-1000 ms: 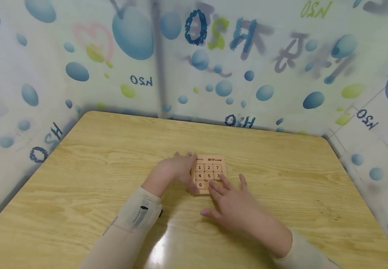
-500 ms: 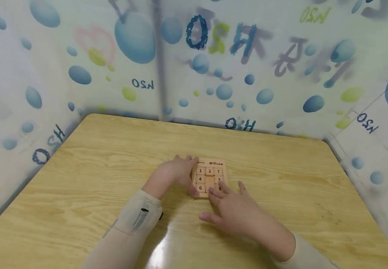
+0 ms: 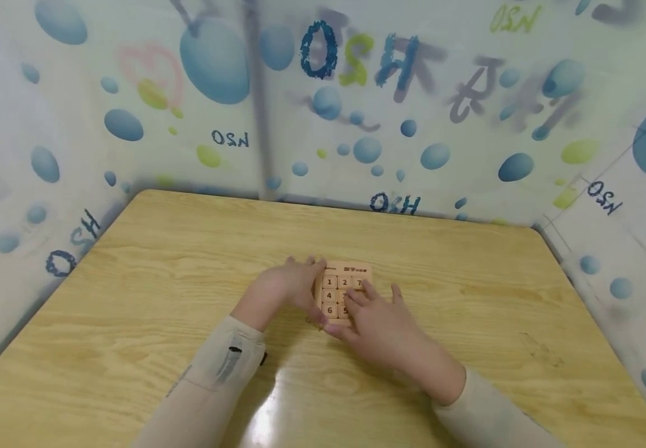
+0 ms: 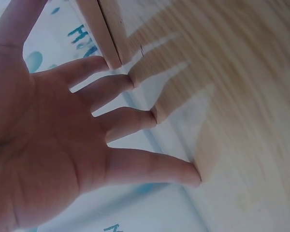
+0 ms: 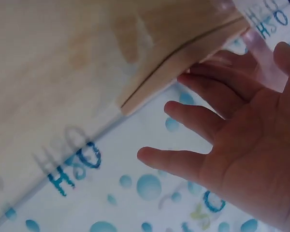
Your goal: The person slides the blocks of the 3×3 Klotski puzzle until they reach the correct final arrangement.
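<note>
A wooden sliding number puzzle [image 3: 336, 289] lies flat on the table. Tiles 1, 2 and 7 form its top row. Below are 4 and a partly covered tile that looks like 3, then 6 and 5. My left hand [image 3: 295, 283] holds the board's left side between index finger and thumb; in the left wrist view its other fingertips [image 4: 152, 116] touch the table. Over the puzzle's right part, my right hand [image 3: 384, 326] rests its fingertips on the tiles, hiding the lower right ones. Its thumb is near the bottom edge, and its outer fingers are spread.
The wood-grain table [image 3: 188, 249] extends around the puzzle on all sides. Behind it and at both sides stand pale walls [image 3: 440, 112] with blue and green bubble prints and mirrored lettering. Light reflects off the table near the front.
The 5 tile has slid down to the bottom middle, and the 3 tile left into the centre. My right hand has shifted slightly left and up; the left hand keeps its place on the board.
</note>
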`<state>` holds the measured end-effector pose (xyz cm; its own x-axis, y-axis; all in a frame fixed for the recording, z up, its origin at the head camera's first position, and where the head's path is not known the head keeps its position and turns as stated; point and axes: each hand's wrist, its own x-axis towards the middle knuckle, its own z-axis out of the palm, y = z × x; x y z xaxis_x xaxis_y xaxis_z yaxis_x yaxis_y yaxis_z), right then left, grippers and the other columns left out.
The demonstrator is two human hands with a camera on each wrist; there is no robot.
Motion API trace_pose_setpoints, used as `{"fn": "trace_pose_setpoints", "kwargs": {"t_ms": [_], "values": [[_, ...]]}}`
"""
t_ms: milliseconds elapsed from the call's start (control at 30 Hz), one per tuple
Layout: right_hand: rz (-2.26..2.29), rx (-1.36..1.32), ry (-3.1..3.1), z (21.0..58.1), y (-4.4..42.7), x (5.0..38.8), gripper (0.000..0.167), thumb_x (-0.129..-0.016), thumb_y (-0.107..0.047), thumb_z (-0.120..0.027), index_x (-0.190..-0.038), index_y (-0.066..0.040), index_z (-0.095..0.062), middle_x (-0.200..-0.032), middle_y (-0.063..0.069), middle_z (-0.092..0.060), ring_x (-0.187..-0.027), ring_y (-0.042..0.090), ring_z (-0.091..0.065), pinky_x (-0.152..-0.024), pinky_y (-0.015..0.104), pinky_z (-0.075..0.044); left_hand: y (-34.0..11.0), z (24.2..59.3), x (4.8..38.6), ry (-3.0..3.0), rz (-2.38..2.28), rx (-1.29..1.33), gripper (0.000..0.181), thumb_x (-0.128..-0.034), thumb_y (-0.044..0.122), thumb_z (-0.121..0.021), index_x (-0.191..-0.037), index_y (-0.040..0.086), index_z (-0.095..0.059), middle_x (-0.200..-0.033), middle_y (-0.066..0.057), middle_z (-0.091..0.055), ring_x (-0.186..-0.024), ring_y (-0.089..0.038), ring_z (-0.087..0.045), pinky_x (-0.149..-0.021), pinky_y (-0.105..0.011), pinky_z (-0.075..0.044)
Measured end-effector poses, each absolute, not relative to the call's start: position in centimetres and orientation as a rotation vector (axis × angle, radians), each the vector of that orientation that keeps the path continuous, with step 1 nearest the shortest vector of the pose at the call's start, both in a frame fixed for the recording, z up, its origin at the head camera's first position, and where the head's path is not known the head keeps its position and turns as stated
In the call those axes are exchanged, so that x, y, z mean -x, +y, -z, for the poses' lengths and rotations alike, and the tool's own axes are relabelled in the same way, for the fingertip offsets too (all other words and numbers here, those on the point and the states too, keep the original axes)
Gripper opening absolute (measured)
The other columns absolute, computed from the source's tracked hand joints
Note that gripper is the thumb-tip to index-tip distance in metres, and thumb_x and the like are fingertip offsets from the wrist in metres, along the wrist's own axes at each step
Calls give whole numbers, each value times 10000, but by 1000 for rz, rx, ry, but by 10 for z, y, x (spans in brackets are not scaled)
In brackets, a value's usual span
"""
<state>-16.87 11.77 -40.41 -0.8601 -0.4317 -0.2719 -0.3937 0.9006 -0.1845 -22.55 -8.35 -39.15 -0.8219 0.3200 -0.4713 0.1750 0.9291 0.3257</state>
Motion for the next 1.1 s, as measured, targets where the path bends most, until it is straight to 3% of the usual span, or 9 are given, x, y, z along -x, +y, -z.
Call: {"fn": "trace_pose_setpoints", "kwargs": {"t_ms": [233,400,667,1100], "values": [[97,582,2767,398,130,177,733,-1087,-635,-431,-1600,-115,-496,-1713,46,-424,-1646,386,-263,-1251,828,-155,-85,393,226,2540,-373,-341,1283,-740,491,-962,-1722,190,-193,-1801,-112,-133,-1645,-508,-105,-1286,-752,-190],[81,635,2716,393,132,169,745,-1067,-668,-450,-1573,-129,-538,-1690,39,-462,-1635,389,-290,-1244,838,-148,-86,392,225,2542,-371,-351,1283,-742,479,-963,-1722,182,-191,-1799,-121,-136,-1641,-516,-109,-1290,-748,-179],[137,648,2742,397,120,175,757,-1066,-670,-449,-1611,-146,-485,-1725,26,-397,-1669,364,-193,-1268,817,-111,-87,393,224,2534,-381,-359,1268,-752,496,-954,-1722,191,-196,-1799,-122,-141,-1635,-530,-113,-1282,-758,-196],[169,823,2686,399,103,167,749,-1047,-705,-452,-1616,-217,-482,-1726,-43,-388,-1660,333,-233,-1265,817,-132,-87,389,225,2533,-357,-368,1264,-767,543,-932,-1724,189,-187,-1806,-107,-124,-1636,-532,-105,-1286,-754,-202]]}}
